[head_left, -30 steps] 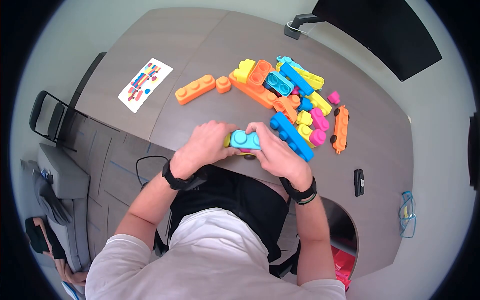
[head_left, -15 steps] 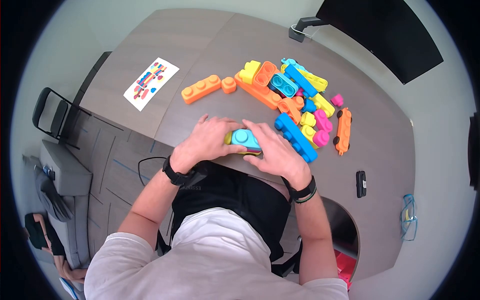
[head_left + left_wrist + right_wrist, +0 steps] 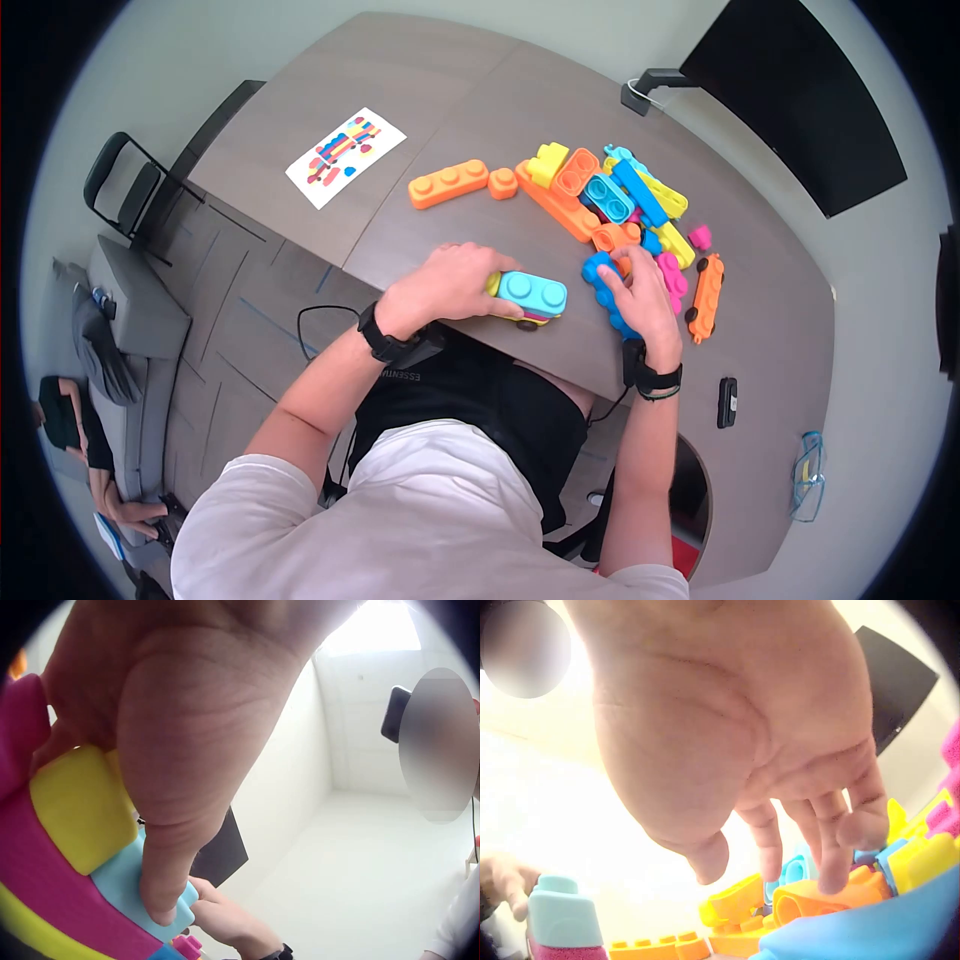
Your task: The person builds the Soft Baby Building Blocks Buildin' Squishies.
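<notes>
My left hand (image 3: pixel 455 285) grips a toy vehicle built of blocks near the table's front edge. On its top sits a light blue two-stud block (image 3: pixel 535 293); a yellow block (image 3: pixel 79 810) stands beside it, both on a magenta layer (image 3: pixel 67 900). A dark wheel (image 3: pixel 527 325) shows at the yellow base. To the right, my right hand (image 3: pixel 645 305) hovers over a long blue block (image 3: pixel 603 290), its fingers spread and hanging down with nothing between them. An orange arched block (image 3: pixel 817 900) lies just beyond those fingertips.
Beyond my right hand is a pile of loose blocks, including a light blue one (image 3: pixel 609 198). An orange wheeled base (image 3: pixel 707 300) lies to the right, near a black device (image 3: pixel 727 402). Farther left are an orange three-stud block (image 3: pixel 448 185) and a printed picture sheet (image 3: pixel 346 157).
Both hands were on the block vehicle before. My right hand has let go and moved right, over the long blue block. My left hand still holds the vehicle. The head view has shifted.
</notes>
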{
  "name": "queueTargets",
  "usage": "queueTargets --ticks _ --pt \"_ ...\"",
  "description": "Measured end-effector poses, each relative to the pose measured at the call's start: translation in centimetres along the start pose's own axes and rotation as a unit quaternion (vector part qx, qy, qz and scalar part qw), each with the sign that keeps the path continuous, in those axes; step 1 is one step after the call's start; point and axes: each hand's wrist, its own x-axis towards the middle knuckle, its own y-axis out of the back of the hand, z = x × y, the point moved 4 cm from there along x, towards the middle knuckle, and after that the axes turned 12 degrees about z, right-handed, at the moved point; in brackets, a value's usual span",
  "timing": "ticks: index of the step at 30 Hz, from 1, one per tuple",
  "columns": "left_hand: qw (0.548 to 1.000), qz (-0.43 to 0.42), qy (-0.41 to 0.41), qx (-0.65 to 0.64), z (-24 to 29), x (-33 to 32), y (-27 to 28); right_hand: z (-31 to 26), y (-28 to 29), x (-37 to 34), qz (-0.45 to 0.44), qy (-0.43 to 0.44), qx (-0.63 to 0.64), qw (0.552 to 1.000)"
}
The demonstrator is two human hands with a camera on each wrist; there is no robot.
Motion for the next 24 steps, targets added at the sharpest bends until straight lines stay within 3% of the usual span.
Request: queueTargets --ticks 3,5,7,9,11,13,18,20,22,24 --pt "0.998 0.045 -0.048 -0.025 -0.6 0.1 -0.6 0.6 -0.8 0.0 -0.028 0.009 -0.022 0.999" --pt "0.999 0.025 -0.028 -0.032 -0.2 0.1 -0.2 0.7 -1.0 -0.1 -0.031 0.026 -0.045 0.998" --pt "0.999 0.004 -0.01 -0.036 -0.5 0.1 -0.3 1.1 -0.9 -0.1 -0.049 -0.029 -0.036 0.998" --pt "0.995 0.052 -0.07 -0.048 -0.9 0.2 -0.6 0.8 -0.5 -0.1 -0.039 -0.029 -0.027 0.998" --pt "0.994 0.063 -0.073 -0.049 -1.2 0.5 -0.7 -0.2 0.6 -0.2 -0.026 -0.032 -0.019 0.999" --pt "0.993 0.075 -0.077 -0.051 -1.2 0.7 -0.7 -3.1 2.6 -0.1 0.064 0.031 -0.019 0.997" --pt "0.986 0.137 -0.091 -0.04 -0.5 0.6 0.1 -7.8 4.0 -0.9 0.05 0.018 0.066 0.996" --pt "0.983 0.142 -0.091 -0.075 0.8 0.2 1.5 -8.4 3.8 -1.4 0.128 0.138 0.067 0.98" --pt "0.979 0.146 -0.092 -0.11 1.9 -0.2 2.4 -9.1 3.3 -2.0 0.119 0.092 0.11 0.982" --pt "0.961 0.203 -0.125 -0.141 2.8 -0.6 3.1 -9.8 2.5 -2.4 0.022 -0.01 0.321 0.947"
